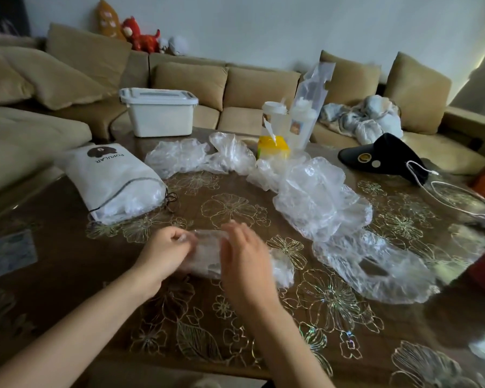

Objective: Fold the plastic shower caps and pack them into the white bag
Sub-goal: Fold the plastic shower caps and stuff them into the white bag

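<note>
White bag [112, 180]: on its side, left, mouth facing hands for packing.
Left hand [165, 247]: fingers curled, pinching cap's left edge.
Shower cap [207, 252]: held between hands, low over table [67, 261], mid-fold.
Right hand [244, 259]: fingers near-straight against cap (blurred).
Unfolded caps [319, 203]: heaped right, waiting.

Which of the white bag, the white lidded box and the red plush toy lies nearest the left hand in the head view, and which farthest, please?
1. White bag, on the table just beyond the left hand.
2. White lidded box, at the table's far edge.
3. Red plush toy, up on the sofa back.
</note>
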A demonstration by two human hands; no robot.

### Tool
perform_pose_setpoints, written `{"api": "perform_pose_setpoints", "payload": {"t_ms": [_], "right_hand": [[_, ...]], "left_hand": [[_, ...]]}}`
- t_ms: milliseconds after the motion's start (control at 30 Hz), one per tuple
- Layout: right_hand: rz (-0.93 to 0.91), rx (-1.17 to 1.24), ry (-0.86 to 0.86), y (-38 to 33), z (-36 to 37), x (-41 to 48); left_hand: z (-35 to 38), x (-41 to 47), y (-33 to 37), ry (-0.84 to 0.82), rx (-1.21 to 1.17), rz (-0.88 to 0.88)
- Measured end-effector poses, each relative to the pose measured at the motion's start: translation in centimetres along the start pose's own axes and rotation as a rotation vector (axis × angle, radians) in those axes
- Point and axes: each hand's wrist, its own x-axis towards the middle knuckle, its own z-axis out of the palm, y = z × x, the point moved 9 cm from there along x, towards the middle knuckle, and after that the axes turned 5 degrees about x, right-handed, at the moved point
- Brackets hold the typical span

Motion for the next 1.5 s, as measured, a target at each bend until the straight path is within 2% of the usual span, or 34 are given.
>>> {"api": "perform_pose_setpoints", "payload": {"t_ms": [67,133,200,300,434,567,667,767,834,901,967,1034,1067,1167,1268,1334,1368,1434,1501], "right_hand": [[-0.024,-0.053,-0.172,-0.7,3.0,-0.8],[0.017,-0.143,-0.294,0.5,4.5,-1.4],[0.072,-0.201,-0.332,2.2,4.4,-1.6],[0.098,-0.261,-0.391,4.1,3.7,-2.0],[0.130,-0.291,-0.458,5.1,3.3,-2.9],[0.189,-0.355,-0.457,7.3,2.2,-3.5],[0.300,-0.377,-0.458,9.4,0.5,-4.3],[0.373,-0.371,-0.332,10.6,-2.3,-4.0],[0.366,-0.253,-0.175,10.0,-4.3,-3.1],[0.361,-0.019,-0.047,8.6,-5.9,-2.2],[0.327,0.291,-0.022,6.4,-6.5,-1.2],[0.317,0.642,-0.136,3.9,-5.7,-0.2],[0.306,0.744,-0.231,2.5,-5.0,0.2],[0.260,0.800,-0.424,-0.5,-3.4,0.9],[0.292,0.922,-0.399,-0.7,-2.6,0.8],[0.335,1.001,-0.324,0.1,-2.2,0.7],[0.348,1.034,-0.286,0.4,-2.1,0.5],[0.364,1.065,-0.238,0.8,-1.9,0.4],[0.370,1.057,-0.217,1.0,-2.0,0.4]], "left_hand": [[-0.4,-0.8,-0.9,0.056,0.099,0.053],[-0.8,-1.7,-0.9,0.156,0.302,0.146],[-1.0,-2.4,-0.2,0.253,0.401,0.244],[-0.9,-2.6,0.5,0.317,0.437,0.289],[-0.7,-1.9,-0.1,0.256,0.413,0.275],[-0.9,-1.1,-1.2,0.147,0.201,0.180],[-1.1,-0.7,-2.2,0.065,0.023,0.080],[-1.4,-0.8,-0.9,-0.036,0.026,0.131],[-1.9,-1.0,1.2,-0.099,0.074,0.220],[-2.5,-1.5,3.8,-0.193,0.098,0.285],[-2.8,-2.2,6.5,-0.332,0.121,0.335],[-2.9,-3.2,9.3,-0.465,0.142,0.383],[-2.9,-3.7,10.5,-0.522,0.152,0.409],[-2.6,-4.9,13.7,-0.628,0.306,0.494],[-3.1,-4.4,15.5,-0.564,0.330,0.526],[-4.5,-2.7,14.7,-0.426,0.137,0.444],[-4.6,-2.2,13.5,-0.424,0.001,0.368],[-3.2,-2.1,10.0,-0.532,-0.178,0.196],[-0.9,-3.3,7.5,-0.615,-0.204,0.092]]}}
